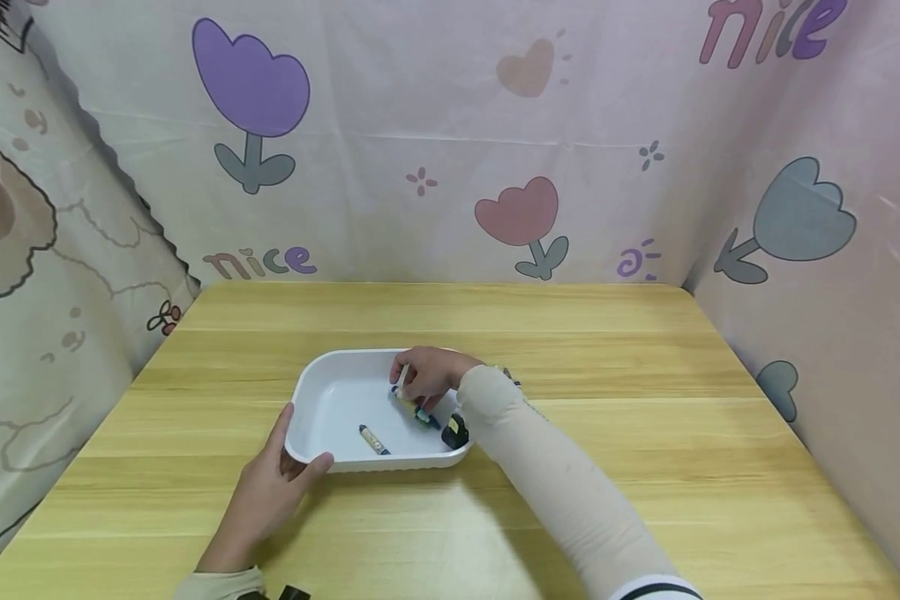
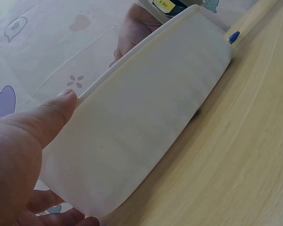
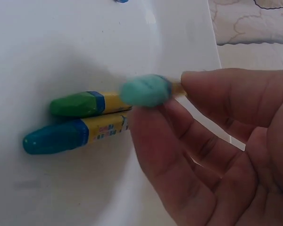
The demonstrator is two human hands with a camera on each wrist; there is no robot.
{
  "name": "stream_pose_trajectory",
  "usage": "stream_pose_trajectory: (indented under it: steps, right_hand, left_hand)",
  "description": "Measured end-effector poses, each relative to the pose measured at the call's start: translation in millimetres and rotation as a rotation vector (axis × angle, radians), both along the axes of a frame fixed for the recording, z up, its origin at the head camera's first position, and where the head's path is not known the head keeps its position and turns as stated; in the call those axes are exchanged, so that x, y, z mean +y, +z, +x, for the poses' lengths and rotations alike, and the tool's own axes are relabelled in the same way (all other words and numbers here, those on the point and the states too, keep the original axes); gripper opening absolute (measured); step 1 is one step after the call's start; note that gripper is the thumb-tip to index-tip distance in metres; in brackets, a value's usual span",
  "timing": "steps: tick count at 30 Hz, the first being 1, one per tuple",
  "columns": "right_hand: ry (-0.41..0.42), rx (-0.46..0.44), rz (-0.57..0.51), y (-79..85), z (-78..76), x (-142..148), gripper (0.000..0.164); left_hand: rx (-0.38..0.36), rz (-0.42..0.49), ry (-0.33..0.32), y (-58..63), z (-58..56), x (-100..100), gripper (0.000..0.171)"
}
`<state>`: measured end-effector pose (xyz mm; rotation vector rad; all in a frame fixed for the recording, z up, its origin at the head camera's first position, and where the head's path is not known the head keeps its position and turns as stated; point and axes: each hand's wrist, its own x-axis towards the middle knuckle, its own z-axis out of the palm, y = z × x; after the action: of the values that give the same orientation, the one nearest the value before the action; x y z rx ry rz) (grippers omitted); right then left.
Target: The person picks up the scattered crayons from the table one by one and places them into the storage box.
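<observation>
A white plastic tray (image 1: 345, 417) sits on the wooden table. My left hand (image 1: 273, 487) grips its near left corner, with the thumb (image 2: 61, 110) at the rim and the fingertips lower on the wall. Over the tray, my right hand (image 1: 431, 372) pinches a mint-green crayon (image 3: 146, 90) between thumb and fingers. Just beneath it, a green crayon (image 3: 78, 104) and a teal crayon (image 3: 56, 137) lie side by side on the tray floor. Another crayon (image 1: 373, 439) lies apart near the front wall.
A blue crayon tip (image 2: 234, 36) shows on the table past the tray's right end, mostly hidden. A black device (image 1: 455, 431) is strapped at my right wrist. Printed cloth (image 1: 390, 167) hangs behind the wooden table (image 1: 607, 333) and along both sides.
</observation>
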<state>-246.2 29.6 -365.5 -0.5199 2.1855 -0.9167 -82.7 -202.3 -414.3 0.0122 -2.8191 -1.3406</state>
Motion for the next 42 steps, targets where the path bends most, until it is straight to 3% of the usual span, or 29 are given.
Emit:
stream_pose_trajectory:
  steps: [10, 24, 34, 42]
  right_hand:
    - [0.0, 0.035, -0.012, 8.0, -1.3, 3, 0.027]
    - [-0.036, 0.075, -0.066, 31.4, -7.2, 19, 0.032]
    - [-0.119, 0.132, -0.127, 41.0, -9.9, 57, 0.027]
    - [-0.171, 0.113, -0.138, 32.8, -15.0, 94, 0.031]
  left_hand:
    - [0.021, 0.004, -0.004, -0.7, -0.2, -1, 0.096]
    - [0.024, -0.003, -0.003, 0.1, 0.1, 0, 0.097]
    - [0.039, -0.01, -0.007, -1.7, -0.5, -1, 0.096]
    - [0.037, -0.009, -0.009, -2.7, -0.9, -2, 0.096]
